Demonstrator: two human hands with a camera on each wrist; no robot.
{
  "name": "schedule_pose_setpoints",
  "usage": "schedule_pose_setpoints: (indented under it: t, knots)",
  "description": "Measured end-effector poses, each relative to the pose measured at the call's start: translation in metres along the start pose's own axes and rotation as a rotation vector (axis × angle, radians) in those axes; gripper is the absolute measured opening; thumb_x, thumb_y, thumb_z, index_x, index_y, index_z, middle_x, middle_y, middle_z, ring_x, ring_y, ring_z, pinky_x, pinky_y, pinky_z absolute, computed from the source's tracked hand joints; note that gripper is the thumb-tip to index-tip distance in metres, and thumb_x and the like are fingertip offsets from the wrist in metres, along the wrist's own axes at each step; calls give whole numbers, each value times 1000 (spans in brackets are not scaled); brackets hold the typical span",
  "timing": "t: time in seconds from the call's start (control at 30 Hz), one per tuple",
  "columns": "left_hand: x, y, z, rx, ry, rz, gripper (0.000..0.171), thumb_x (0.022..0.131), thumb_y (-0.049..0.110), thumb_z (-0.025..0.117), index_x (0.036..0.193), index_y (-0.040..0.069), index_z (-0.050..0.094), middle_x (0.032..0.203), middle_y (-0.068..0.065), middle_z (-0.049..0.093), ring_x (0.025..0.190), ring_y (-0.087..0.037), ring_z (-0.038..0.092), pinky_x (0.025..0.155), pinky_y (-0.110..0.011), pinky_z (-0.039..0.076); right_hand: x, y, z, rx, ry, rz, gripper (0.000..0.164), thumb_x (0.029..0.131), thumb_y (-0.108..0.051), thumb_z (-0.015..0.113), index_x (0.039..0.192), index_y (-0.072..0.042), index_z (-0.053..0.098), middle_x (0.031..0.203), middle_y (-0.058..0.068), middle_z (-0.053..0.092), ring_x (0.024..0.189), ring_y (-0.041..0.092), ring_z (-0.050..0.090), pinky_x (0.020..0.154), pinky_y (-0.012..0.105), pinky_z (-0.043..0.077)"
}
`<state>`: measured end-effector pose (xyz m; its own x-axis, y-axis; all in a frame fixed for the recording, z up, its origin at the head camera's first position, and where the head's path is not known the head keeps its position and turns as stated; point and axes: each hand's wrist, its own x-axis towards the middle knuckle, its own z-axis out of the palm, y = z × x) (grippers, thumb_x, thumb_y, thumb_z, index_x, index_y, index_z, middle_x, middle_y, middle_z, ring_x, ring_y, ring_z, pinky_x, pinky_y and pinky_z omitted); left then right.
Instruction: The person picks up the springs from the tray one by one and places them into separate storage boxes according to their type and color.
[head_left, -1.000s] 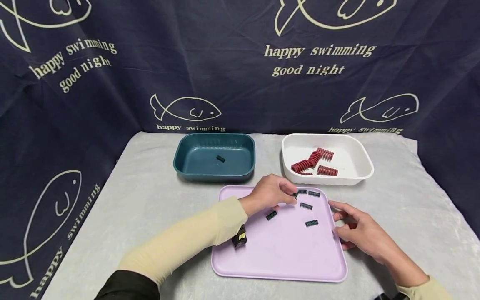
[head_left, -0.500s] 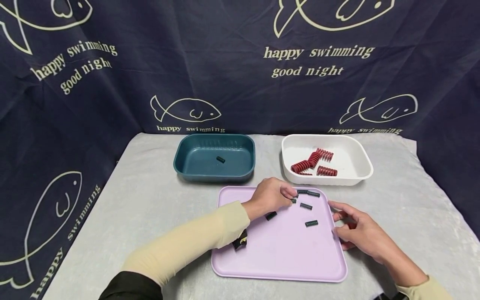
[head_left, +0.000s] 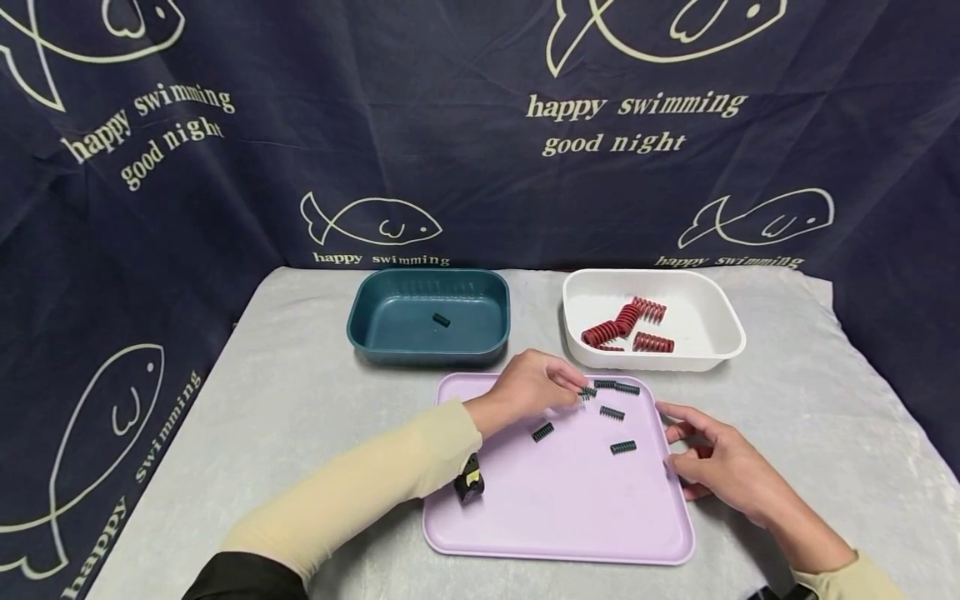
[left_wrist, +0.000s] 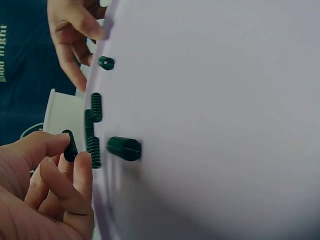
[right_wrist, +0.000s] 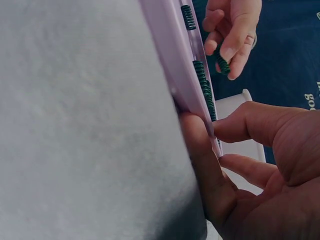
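Between thumb and fingertips, my left hand (head_left: 529, 385) pinches a small dark green coil spring (left_wrist: 70, 146), seen raised off the tray in both wrist views. Beneath it lies a lilac tray (head_left: 562, 508). Other dark green springs rest on the tray: a pair (head_left: 617, 387) end to end near the back edge, one (head_left: 612, 412) just in front, one (head_left: 623, 447) toward the right, and one (head_left: 542, 432) near the left wrist. My right hand (head_left: 723, 458) holds the tray's right rim, thumb above and fingers at the side.
Behind the tray, a teal bin (head_left: 428, 354) at left holds one dark green spring (head_left: 441, 320). At right, a white bin (head_left: 660, 361) holds several larger red springs (head_left: 627, 319). A dark fish-print curtain (head_left: 487, 167) hangs behind the grey tabletop (head_left: 315, 350).
My left hand dips slightly toward the tray, then draws a little back and left, holding the spring. My right hand stays at the rim, and the bins are unchanged.
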<state>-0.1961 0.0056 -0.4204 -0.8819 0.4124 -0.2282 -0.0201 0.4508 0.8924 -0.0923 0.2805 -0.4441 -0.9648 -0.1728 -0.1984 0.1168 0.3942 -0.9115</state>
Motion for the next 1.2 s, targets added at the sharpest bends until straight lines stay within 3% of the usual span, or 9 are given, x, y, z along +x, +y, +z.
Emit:
schedule_pose_setpoints:
  t: [0.17, 0.37, 0.7, 0.83, 1.1, 1.2]
  knots:
    - [-6, 7, -15, -65, -25, -6, 24, 83, 4, 82, 104, 15, 83, 88, 11, 76, 68, -5, 63, 48, -20, 45, 0, 0, 0, 6, 0, 2, 70, 86, 11, 66, 152, 2, 42, 116, 21, 53, 70, 18, 63, 52, 41, 60]
    - [-11, 12, -47, -145, -57, 9, 28, 85, 6, 79, 112, 13, 81, 95, 6, 76, 74, -10, 66, 53, -24, 49, 0, -1, -1, -2, 3, 15, 71, 86, 10, 66, 152, 2, 42, 116, 22, 54, 71, 18, 63, 52, 41, 60]
    - [-19, 11, -110, -101, -58, -55, 30, 92, 12, 74, 121, 18, 78, 109, -4, 77, 95, -21, 74, 64, -29, 54, 0, -1, 0, 1, 0, 12, 69, 87, 10, 66, 152, 3, 42, 117, 22, 54, 72, 17, 61, 53, 42, 61]
    - [-19, 8, -132, -91, -39, -64, 31, 93, 13, 75, 123, 16, 77, 113, -4, 76, 96, -20, 73, 69, -33, 55, 0, 0, 0, 4, -3, 21, 70, 87, 10, 66, 153, 2, 42, 117, 22, 53, 72, 17, 60, 53, 42, 61]
    - [-17, 5, -163, -83, -48, -121, 36, 96, 16, 73, 131, 14, 73, 125, -10, 71, 108, -25, 71, 87, -45, 55, 0, -2, 0, 1, -1, 39, 72, 86, 10, 66, 153, 1, 42, 118, 22, 53, 71, 18, 61, 53, 41, 61]
    - [-14, 4, -171, -77, -43, -128, 33, 95, 15, 73, 128, 14, 74, 122, -9, 73, 112, -30, 69, 88, -46, 55, 0, -2, 0, -2, 3, 39, 72, 86, 10, 66, 153, 1, 42, 118, 22, 54, 70, 18, 61, 52, 41, 60]
